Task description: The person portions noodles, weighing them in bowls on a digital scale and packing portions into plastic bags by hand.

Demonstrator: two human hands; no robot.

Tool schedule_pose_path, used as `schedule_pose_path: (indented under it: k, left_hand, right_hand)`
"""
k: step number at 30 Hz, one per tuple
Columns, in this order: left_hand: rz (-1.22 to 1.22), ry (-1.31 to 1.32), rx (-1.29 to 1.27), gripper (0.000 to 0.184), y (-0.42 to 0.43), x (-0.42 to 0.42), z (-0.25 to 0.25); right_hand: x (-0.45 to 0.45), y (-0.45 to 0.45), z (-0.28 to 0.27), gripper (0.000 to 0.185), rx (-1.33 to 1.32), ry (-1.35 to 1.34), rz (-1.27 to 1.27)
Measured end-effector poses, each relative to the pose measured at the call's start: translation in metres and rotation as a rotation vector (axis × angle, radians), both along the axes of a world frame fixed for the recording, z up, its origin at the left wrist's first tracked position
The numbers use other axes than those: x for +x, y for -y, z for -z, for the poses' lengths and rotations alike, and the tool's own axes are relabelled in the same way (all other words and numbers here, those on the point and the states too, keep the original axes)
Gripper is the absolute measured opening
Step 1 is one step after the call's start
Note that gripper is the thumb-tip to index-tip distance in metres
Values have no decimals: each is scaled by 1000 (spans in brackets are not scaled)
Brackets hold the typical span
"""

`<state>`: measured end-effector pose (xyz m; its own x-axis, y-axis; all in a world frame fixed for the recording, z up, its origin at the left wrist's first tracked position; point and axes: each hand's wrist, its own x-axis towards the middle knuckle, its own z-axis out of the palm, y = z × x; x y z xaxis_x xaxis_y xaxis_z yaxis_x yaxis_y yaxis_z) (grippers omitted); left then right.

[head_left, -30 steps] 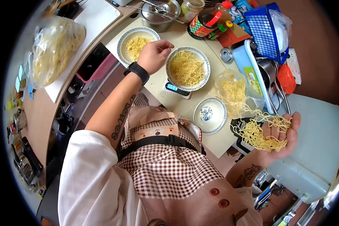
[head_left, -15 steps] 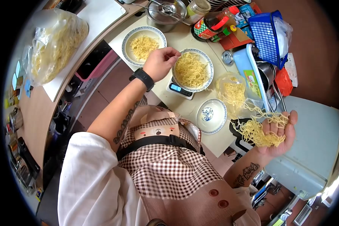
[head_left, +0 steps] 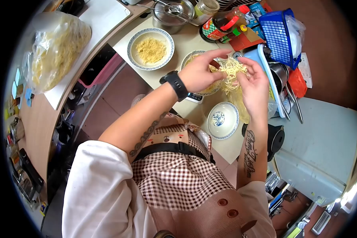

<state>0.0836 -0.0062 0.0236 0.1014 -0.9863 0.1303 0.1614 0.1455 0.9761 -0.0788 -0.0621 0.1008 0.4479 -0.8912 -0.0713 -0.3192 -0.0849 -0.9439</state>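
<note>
My left hand [head_left: 202, 72], with a black watch at the wrist, has its fingertips at a bundle of yellow noodles [head_left: 233, 72]. My right hand [head_left: 254, 85] grips the same bundle from the other side. Both are above the right edge of a patterned bowl [head_left: 185, 59] on a scale [head_left: 195, 97]; my left hand hides much of the bowl. Another bowl [head_left: 171, 49] with a small heap of noodles [head_left: 150, 50] stands to the left. Nearer me is an empty bowl [head_left: 223, 120]. A clear bag [head_left: 238, 104] lies partly under my right hand.
A large noodle bag [head_left: 59, 51] lies on the left counter. A lidded pot [head_left: 171, 18], sauce bottles [head_left: 216, 28], a blue basket [head_left: 279, 37] and a light blue bin [head_left: 264, 53] line the far side. A black object [head_left: 274, 139] is beside my right forearm.
My right hand has moved up and left with its noodles, from the right side to above the scale bowl. My left hand has moved right and now meets them.
</note>
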Motion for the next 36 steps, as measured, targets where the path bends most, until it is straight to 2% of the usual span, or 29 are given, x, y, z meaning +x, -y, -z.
schedule_pose_path:
  k: [3, 4, 6, 8, 11, 15, 23, 28, 31, 32, 34, 36]
  left_hand:
    - [97, 146, 94, 52, 11, -2, 14]
    - [62, 176, 76, 43, 15, -3, 22]
    - [30, 253, 150, 35, 17, 1, 29]
    - [-81, 371, 138, 24, 20, 2, 42]
    - [-105, 566, 162, 22, 21, 3, 52]
    - [-89, 710, 187, 20, 28, 0, 72]
    - [-23, 943, 275, 22, 48, -5, 102]
    - [17, 990, 345, 25, 44, 0, 121]
    - [31, 1013, 339, 28, 41, 4, 123]
    - [47, 1023, 337, 30, 40, 5, 120]
    - [67, 1008, 322, 36, 34, 9, 104]
    - [81, 1074, 260, 48, 35, 15, 100]
  right_hand:
    - [2, 8, 13, 24, -157, -154, 11]
    - [3, 9, 13, 21, -235, -247, 19]
    - [0, 13, 15, 17, -382, -349, 19]
    - [-4, 19, 18, 13, -525, -363, 1]
    - [-4, 16, 12, 11, -407, -360, 55]
    - [-5, 16, 0, 10, -395, -332, 78]
    - [-1, 4, -69, 9, -622, -418, 104]
    - [-18, 2, -125, 11, -724, -149, 145]
    - [-33, -3, -158, 16, -923, -67, 291]
    - [-36, -5, -170, 20, -985, -38, 416]
    - [-69, -13, -197, 28, -1101, -96, 338]
    - [-120, -19, -230, 31, -1200, -147, 63]
